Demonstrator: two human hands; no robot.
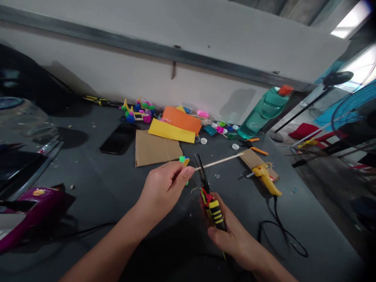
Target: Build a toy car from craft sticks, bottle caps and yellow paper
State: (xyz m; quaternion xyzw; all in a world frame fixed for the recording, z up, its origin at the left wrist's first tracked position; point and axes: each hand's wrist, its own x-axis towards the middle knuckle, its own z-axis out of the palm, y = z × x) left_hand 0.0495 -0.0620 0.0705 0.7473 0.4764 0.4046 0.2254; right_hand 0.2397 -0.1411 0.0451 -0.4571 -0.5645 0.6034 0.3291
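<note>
My left hand (pixel 166 186) pinches one end of a thin wooden stick (pixel 221 161) between thumb and fingers. The stick points right and slightly up, its far end over a cardboard strip. Wrapped around the yellow-and-black handles of long-nose pliers (pixel 216 213) is my right hand (pixel 235 237). The slim dark jaws are slightly apart and cross the stick close to my left thumb; whether they grip it I cannot tell. Partly hidden behind my left hand is a small piece with green, blue and yellow parts (pixel 184 159).
A yellow glue gun (pixel 266 178) rests on the cardboard strip (pixel 251 158) at right, its cord trailing forward. Behind lie a cardboard sheet (pixel 155 149), a phone (pixel 119 138), yellow paper (pixel 172 131) and bottle caps (pixel 203 141). A green bottle (pixel 261 111) stands back right; a purple object (pixel 32 211) lies left.
</note>
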